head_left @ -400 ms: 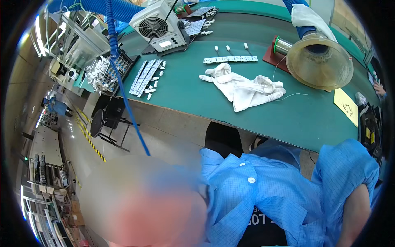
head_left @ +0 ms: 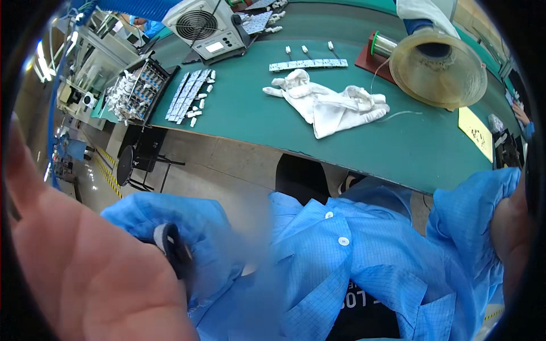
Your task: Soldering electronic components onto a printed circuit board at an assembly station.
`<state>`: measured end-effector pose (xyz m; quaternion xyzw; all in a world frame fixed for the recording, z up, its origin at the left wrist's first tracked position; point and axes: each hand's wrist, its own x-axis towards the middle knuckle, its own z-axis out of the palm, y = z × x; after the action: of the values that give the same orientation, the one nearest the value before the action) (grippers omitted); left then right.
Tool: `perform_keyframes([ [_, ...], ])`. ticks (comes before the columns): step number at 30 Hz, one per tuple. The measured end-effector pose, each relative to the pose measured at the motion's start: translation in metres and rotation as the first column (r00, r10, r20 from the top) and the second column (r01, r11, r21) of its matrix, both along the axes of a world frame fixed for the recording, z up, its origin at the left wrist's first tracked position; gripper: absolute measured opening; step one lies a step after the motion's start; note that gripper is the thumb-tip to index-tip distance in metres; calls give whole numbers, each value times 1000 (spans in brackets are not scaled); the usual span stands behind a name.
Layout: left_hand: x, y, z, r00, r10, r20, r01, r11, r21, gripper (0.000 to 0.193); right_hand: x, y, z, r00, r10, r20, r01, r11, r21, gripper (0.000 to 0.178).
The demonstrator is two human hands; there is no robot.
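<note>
My left hand (head_left: 96, 267) fills the lower left, palm bare and turned toward the view, with a dark wristband (head_left: 173, 244) and a blue sleeve (head_left: 193, 227) behind it. Its fingers run into the dark rim, so I cannot tell whether they grasp anything. My right forearm (head_left: 509, 238) comes out of its sleeve at the right edge, but the right hand is out of sight — I cannot tell its state either.

The white cloth gloves (head_left: 330, 108) lie crumpled on the green workbench (head_left: 239, 102), well apart from my left hand. Just beyond them is a strip circuit board (head_left: 309, 65) with three white connectors on short leads. To their right, a solder wire spool (head_left: 385, 45) sits beside the yellowed funnel hood (head_left: 432, 85); a thin wire trails from the spool to the gloves. More strip boards (head_left: 187, 96) lie side by side at the bench's left end, near the white fan unit (head_left: 199, 28).
</note>
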<state>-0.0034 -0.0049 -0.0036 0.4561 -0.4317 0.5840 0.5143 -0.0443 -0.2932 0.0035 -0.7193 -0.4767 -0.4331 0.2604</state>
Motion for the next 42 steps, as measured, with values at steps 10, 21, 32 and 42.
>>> perform_keyframes([
  [10, 23, -7, 14, 992, -101, 80, 104, 994, -34, 27, 21, -46, -12, 975, -210, 78, 197, 970, 140, 34],
  [21, 30, 21, 46, 958, -126, 256, 142, 989, -46, 22, 135, -254, 5, 562, -819, -114, 751, 448, 485, 30],
  [32, 19, 22, 38, 966, -47, 254, 60, 997, -44, 16, 135, -203, 23, 668, -743, -29, 659, 573, 487, 27],
  [42, 27, -16, 5, 992, -40, 117, 44, 998, -36, 11, 62, -24, -9, 998, -23, 51, 20, 998, 56, 25],
])
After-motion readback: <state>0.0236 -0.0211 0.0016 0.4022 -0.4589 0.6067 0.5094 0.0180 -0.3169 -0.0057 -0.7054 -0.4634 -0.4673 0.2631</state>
